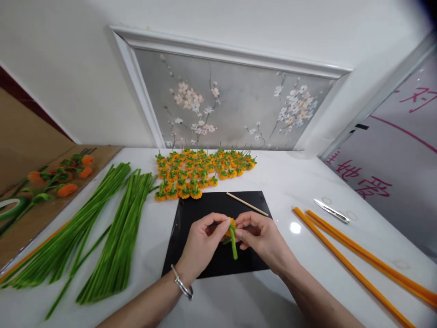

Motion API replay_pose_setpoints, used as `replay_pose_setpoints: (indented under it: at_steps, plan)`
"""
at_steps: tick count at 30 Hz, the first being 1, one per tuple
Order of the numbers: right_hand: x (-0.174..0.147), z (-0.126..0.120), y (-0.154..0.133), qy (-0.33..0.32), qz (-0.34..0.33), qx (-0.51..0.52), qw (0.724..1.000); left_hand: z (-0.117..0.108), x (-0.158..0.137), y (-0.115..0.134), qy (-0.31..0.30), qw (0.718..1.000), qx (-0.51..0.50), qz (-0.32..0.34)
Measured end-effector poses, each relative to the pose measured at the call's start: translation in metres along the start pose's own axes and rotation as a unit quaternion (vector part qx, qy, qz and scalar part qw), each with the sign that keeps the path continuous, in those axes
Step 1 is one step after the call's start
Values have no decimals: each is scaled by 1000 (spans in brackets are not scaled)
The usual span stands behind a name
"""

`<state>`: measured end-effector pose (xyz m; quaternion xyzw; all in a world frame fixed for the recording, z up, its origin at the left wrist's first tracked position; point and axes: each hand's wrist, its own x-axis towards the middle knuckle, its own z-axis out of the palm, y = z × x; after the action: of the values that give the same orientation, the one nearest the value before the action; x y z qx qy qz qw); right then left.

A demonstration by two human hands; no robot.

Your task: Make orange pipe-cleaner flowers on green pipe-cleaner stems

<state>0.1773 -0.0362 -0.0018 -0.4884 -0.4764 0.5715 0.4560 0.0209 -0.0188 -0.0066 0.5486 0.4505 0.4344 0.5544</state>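
Note:
My left hand (pixel 205 237) is closed in a pinch on a small orange pipe-cleaner ornament (pixel 232 222) over the black mat (pixel 218 269). From it hangs a short green pipe cleaner (pixel 234 248), its loose end pointing down toward me. My right hand (pixel 262 234) also pinches, thumb and fingers closed on the ornament's right side where the green strip meets it. The fingers cover most of the ornament. Behind both hands, a thin wooden stick (pixel 247 203) lies on the mat.
Finished orange ornaments with green tops (pixel 196 168) stand in rows behind the mat. Long green pipe cleaners (pixel 119 246) lie at left, near cardboard bearing orange flowers (pixel 67 190) and green tape (pixel 13 207). Orange pipe cleaners (pixel 362 255) and silver snips (pixel 331 211) lie at right.

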Motion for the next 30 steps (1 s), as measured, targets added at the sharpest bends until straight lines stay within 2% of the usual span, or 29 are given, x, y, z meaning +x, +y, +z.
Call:
replay_pose_setpoints:
  at_steps: [3, 6, 8, 12, 14, 17, 19, 21, 26, 28, 30]
  plan:
    - [-1, 0, 4, 0, -20, -34, 999, -2, 0, 0, 6, 995, 78, 65]
    - [-4, 1, 2, -9, -18, -22, 1000, -2, -1, -3, 11, 986, 126, 110]
    - [-6, 2, -1, -4, -12, 7, 1000, -1, -2, -5, 1, 992, 94, 89]
    - [-4, 2, -2, 22, -23, 30, 999, 2, -4, -3, -21, 1000, -17, -5]
    - [-2, -1, 0, 30, -43, 7, 999, 2, -4, 0, -24, 998, -43, -34]
    - [0, -5, 3, 43, -99, -98, 989, 1, -3, 4, -34, 993, -77, -78]
    - [0, -7, 4, 45, -156, -191, 968, 0, -1, 5, -42, 990, -92, -95]
    - [-1, -7, 4, 39, -224, -271, 935, -1, 0, 5, -51, 988, -103, -101]
    - [-1, -6, 5, 25, -401, -393, 827, -2, 1, 8, -80, 975, -150, -142]
    - [-1, -6, 5, 33, -431, -420, 798, -4, 1, 11, -91, 969, -165, -161]
    - [-1, -6, 6, 43, -434, -432, 789, -5, 1, 13, -97, 966, -170, -171]
